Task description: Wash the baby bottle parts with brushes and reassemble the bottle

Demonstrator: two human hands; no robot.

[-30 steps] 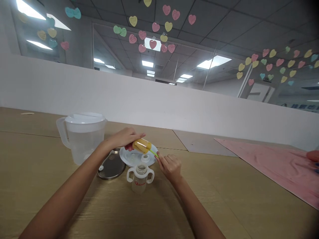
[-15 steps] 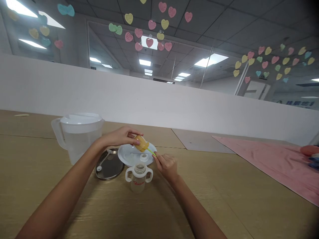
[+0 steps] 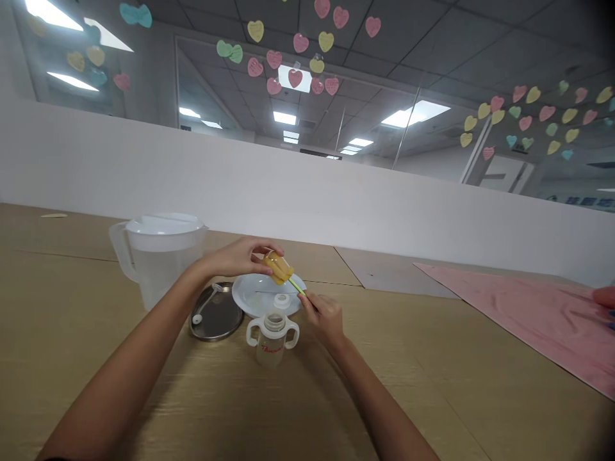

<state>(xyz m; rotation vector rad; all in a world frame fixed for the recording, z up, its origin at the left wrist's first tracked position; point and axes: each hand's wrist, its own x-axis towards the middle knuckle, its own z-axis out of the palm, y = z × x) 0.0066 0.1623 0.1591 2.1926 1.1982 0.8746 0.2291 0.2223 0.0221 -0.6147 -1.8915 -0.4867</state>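
Between the thumb and fingers of my left hand (image 3: 254, 256) is a small clear cap (image 3: 273, 258), tilted above the plate. Inside it sits the yellow head of a sponge brush (image 3: 284, 271). Its thin green handle is gripped by my right hand (image 3: 324, 314), lower and to the right. Below both hands a baby bottle (image 3: 270, 352) with two white handles and red lettering stands upright, its top uncovered. Behind the bottle, a white ring-shaped collar (image 3: 282, 300) rests on a white plate (image 3: 245, 298).
A round metal tray (image 3: 218, 323) left of the bottle carries a white straw piece with a weighted end (image 3: 205, 306). Farther left stands a lidded plastic pitcher (image 3: 166, 269) of clear liquid. A pink cloth (image 3: 509, 301) covers the right side, with an orange-red object (image 3: 604, 296) at the edge.
The cap has turned slightly around the sponge head, and more of its clear wall shows. Both hands keep their holds. The whole view has shifted a little.
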